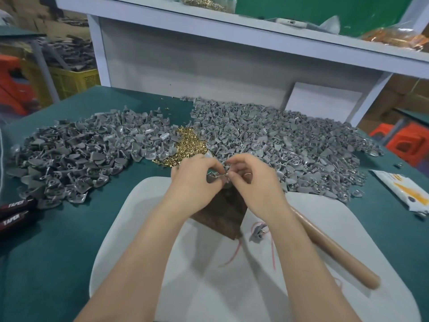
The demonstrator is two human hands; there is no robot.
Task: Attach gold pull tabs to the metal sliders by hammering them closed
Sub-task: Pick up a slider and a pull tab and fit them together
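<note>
A metal slider [223, 175] was held at the centre of the frame, just above the dark wooden block [220, 212], probably for a tab to be fitted before hammering. It was pinched by the curled fingertips of the left hand [195, 180] and the right hand [253, 182]. The gold pull tabs [188, 143] lay just beyond, within reach.

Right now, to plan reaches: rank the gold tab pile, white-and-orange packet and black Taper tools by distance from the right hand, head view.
From the right hand:
1. gold tab pile, just ahead-left.
2. white-and-orange packet, off to the right.
3. black Taper tools, far left edge.
</note>
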